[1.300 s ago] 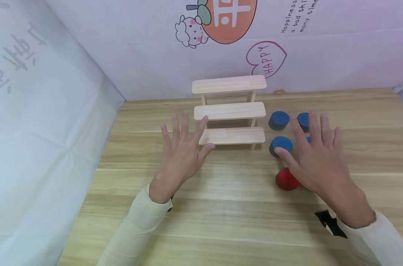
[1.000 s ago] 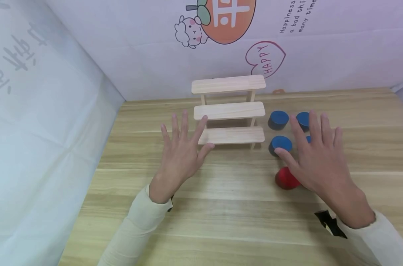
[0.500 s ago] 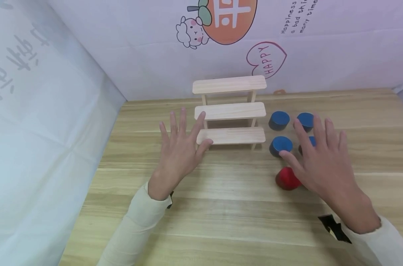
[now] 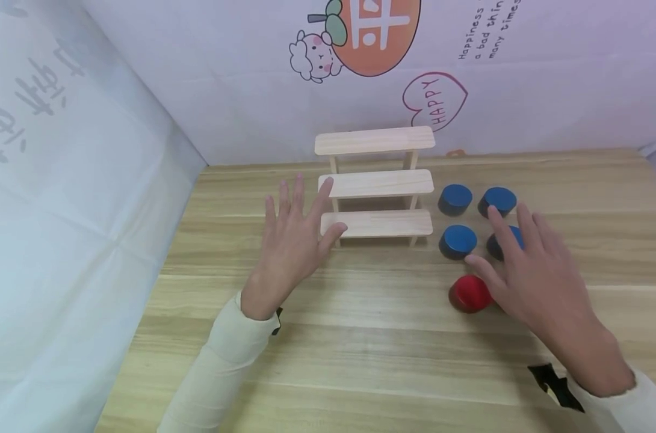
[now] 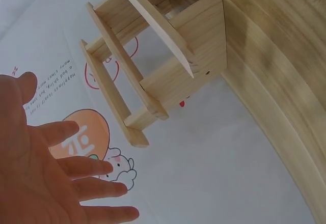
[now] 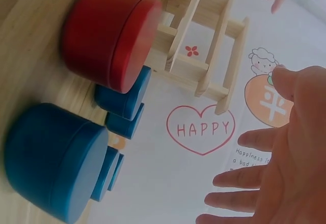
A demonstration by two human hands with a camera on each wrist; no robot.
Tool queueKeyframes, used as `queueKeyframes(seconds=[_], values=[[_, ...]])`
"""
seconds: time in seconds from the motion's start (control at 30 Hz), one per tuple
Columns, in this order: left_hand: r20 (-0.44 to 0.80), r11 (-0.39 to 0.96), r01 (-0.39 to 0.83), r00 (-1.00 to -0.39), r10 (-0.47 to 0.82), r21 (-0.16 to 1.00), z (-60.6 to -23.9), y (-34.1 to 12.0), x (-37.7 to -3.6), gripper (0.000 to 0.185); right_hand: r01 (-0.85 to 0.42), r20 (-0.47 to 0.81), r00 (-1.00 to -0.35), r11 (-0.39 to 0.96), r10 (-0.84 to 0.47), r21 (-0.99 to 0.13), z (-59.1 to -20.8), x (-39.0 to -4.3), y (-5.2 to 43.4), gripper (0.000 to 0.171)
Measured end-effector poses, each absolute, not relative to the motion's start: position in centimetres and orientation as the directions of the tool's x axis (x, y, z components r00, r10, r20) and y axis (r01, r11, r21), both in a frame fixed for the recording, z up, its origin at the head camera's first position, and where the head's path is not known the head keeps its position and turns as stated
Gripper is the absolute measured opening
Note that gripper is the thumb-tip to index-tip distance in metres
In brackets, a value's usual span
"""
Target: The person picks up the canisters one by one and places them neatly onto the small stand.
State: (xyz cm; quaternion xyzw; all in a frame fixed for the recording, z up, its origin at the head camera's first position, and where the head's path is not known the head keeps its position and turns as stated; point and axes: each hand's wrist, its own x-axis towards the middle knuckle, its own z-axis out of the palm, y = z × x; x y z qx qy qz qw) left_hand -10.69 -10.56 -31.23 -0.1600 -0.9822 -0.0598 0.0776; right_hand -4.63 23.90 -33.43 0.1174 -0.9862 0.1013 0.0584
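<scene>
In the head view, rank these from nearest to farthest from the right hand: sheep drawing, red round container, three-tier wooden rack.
From the right hand:
1. Red round container: just to its left.
2. Three-tier wooden rack: farther left and forward, past the blue containers.
3. Sheep drawing: farthest, on the backdrop behind the rack.

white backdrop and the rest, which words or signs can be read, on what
"HAPPY": red heart, white backdrop.
"平": orange fruit, same backdrop.
"Happiness", "a bad thin", "many times": same backdrop, rest unclear.
Grey characters, left cloth: too faint.
Wooden shelf, lidded pots: none visible.
</scene>
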Motion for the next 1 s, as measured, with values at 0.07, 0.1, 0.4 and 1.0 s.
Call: queueKeyframes(seconds=[0.07,0.1,0.4,1.0], values=[[0.188,0.939,0.327,-0.934,0.304,0.109,-31.2,-10.6,-10.8,0.072,-0.235,0.131,-0.968,0.952,-0.212,-0.195,-33.5,-4.5,24.1,0.082],[0.201,0.937,0.330,-0.932,0.303,0.115,-31.1,-10.6,-11.0,0.073,-0.231,0.127,-0.970,0.952,-0.208,-0.202,-33.6,-4.4,24.2,0.082],[0.382,0.857,0.446,-0.862,0.334,0.259,-31.1,-10.7,-11.8,0.068,-0.200,0.154,-0.974,0.950,-0.166,-0.241,-34.2,-3.6,24.8,0.082],[0.537,0.715,0.549,-0.794,0.285,0.432,-31.0,-11.1,-13.9,0.053,-0.211,0.217,-0.966,0.918,-0.142,-0.336,-35.3,-2.5,26.3,0.076]])
